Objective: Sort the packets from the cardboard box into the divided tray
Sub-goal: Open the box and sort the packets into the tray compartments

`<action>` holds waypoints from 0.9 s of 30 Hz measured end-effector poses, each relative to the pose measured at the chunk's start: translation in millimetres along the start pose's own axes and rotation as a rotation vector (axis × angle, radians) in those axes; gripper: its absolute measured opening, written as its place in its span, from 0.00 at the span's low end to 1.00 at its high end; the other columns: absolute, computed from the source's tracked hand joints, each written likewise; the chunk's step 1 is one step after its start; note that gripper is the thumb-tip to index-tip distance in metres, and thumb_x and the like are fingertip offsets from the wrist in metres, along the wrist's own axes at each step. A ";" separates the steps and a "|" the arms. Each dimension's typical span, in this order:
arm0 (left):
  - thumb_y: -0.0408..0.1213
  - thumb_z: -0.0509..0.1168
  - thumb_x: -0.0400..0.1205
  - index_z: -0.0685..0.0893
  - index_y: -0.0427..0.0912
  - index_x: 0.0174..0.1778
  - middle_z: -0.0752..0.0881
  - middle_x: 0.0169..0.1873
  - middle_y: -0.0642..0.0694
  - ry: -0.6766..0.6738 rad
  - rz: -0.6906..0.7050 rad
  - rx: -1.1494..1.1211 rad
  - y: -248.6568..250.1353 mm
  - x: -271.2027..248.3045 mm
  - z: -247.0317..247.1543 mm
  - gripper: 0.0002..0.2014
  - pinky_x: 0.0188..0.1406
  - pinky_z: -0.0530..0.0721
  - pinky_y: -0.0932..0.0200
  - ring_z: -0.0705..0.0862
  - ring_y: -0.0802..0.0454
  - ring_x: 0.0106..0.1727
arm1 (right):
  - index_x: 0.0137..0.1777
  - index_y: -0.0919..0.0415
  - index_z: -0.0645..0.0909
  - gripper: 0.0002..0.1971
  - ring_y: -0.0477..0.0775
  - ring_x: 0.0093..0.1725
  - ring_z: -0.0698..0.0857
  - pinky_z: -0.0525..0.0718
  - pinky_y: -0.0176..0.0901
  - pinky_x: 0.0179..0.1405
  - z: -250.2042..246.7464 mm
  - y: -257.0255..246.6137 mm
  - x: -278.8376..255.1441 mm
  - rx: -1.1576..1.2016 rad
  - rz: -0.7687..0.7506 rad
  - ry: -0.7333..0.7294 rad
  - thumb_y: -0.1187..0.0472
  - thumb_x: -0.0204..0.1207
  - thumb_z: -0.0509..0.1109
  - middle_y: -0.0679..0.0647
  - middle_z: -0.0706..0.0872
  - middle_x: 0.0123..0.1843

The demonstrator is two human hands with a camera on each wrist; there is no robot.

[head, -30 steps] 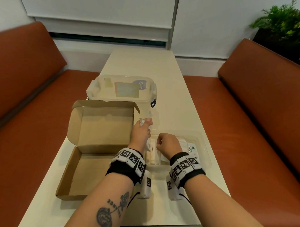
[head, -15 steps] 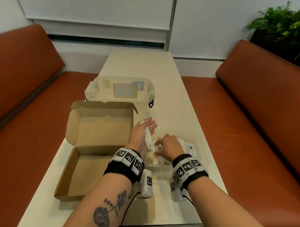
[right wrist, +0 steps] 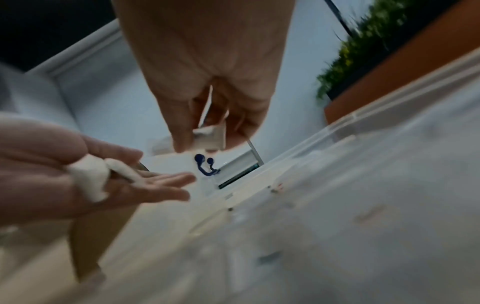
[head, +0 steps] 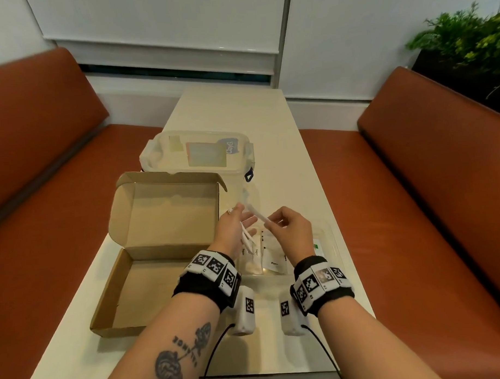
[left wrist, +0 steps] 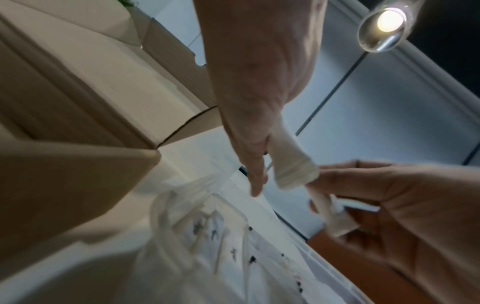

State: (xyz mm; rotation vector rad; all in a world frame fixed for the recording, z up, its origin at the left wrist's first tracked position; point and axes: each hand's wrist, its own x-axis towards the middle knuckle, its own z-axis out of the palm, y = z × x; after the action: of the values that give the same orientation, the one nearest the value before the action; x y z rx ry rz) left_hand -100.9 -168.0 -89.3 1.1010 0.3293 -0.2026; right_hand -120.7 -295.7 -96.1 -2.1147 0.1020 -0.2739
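Note:
The open cardboard box (head: 150, 278) lies empty at the left. To its right, under my hands, is the clear divided tray (head: 334, 243), with several white packets (head: 274, 262) in its compartments. My left hand (head: 244, 220) is raised palm-up above the tray's left end and holds a few white stick packets (head: 247, 239) that hang out below the palm. My right hand (head: 271, 224) faces it and pinches the end of one white stick packet (head: 256, 213), whose far end reaches over the left fingers. The right wrist view shows that pinch (right wrist: 210, 137) and the left hand's packets (right wrist: 91, 176).
A clear lidded plastic container (head: 196, 154) stands behind the box. The narrow cream table (head: 269, 117) runs away from me between two orange benches (head: 413, 183). A green plant (head: 464, 34) is at the back right.
Both hands lifted off the tray. The right hand left the tray's packets, came up to the left hand and took hold of one stick packet. The left palm turned upward.

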 end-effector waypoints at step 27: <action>0.34 0.53 0.87 0.77 0.36 0.61 0.84 0.49 0.41 0.060 0.107 0.125 3.2 5.4 -6.2 0.11 0.15 0.65 0.69 0.64 0.62 0.15 | 0.34 0.60 0.80 0.06 0.56 0.34 0.87 0.89 0.50 0.42 23.5 -2.3 -4.9 -0.014 0.271 -0.171 0.66 0.64 0.76 0.58 0.88 0.34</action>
State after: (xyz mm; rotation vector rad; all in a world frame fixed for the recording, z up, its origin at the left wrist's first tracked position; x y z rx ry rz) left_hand -95.8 -161.0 -91.2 1.2467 0.3131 -0.0961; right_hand -120.0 -274.2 -106.9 -2.0993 0.2874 0.0686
